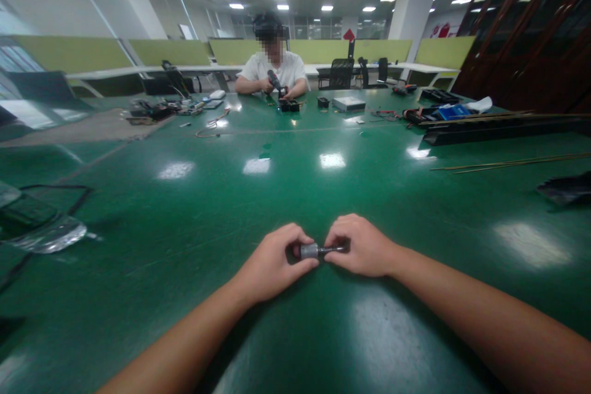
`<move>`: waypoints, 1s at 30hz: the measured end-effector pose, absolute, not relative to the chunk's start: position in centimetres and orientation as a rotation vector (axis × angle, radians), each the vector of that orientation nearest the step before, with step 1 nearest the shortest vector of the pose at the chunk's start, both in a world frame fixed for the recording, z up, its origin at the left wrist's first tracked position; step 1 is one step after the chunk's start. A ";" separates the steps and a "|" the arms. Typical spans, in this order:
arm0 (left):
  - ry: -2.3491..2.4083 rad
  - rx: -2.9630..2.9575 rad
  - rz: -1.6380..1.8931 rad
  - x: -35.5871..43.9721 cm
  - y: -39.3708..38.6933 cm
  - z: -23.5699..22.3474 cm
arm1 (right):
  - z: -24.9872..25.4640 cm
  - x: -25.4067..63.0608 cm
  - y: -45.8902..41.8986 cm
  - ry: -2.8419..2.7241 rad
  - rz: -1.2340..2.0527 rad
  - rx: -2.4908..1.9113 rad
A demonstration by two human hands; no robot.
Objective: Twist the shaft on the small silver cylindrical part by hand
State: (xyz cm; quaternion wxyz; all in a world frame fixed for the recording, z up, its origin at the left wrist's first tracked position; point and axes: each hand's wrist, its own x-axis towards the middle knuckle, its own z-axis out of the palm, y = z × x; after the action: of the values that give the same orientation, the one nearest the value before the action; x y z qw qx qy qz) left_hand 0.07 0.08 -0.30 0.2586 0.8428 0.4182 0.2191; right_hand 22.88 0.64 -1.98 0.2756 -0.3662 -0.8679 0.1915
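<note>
A small tool part with a short grey cylinder (309, 250) and a thin dark shaft (333, 249) lies level between my hands, just above or on the green tabletop. I cannot make out its exact kind. My left hand (276, 261) is curled round the grey cylinder, thumb on the near side and fingers on the far side. From the right, my right hand (362, 246) closes thumb and fingers about the dark shaft, hiding part of its end. The two hands are close together without touching.
Across the green table (277, 197) a person in a white shirt (277, 71) holds a power drill (274, 80) over a black part. A clear plastic bag or container (46, 231) lies left. Thin brass-coloured rods (512, 163) and a long black channel (498, 129) lie right.
</note>
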 end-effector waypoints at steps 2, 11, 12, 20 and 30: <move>1.128 2.289 0.590 0.1 0.1 -0.3 | -2.0 22.9 0.7 -2.333 0.507 -0.982; 1.110 2.282 0.607 0.0 0.2 -0.4 | -1.6 23.5 1.0 -2.347 0.524 -0.984; 1.108 2.277 0.607 0.0 0.2 -0.4 | -1.6 23.5 1.1 -2.348 0.531 -0.984; 1.104 2.278 0.602 0.0 0.2 -0.2 | -1.4 24.2 1.4 -2.374 0.570 -1.000; 1.102 2.278 0.606 -0.1 0.2 -0.3 | -1.0 25.2 1.9 -2.388 0.685 -1.035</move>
State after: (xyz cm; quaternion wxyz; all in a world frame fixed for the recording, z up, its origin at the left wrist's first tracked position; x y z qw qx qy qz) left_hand -0.09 0.16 -0.35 0.2665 0.8437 0.4082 0.2246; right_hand 25.17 1.94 -0.97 0.2234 -0.3750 -0.8648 0.2482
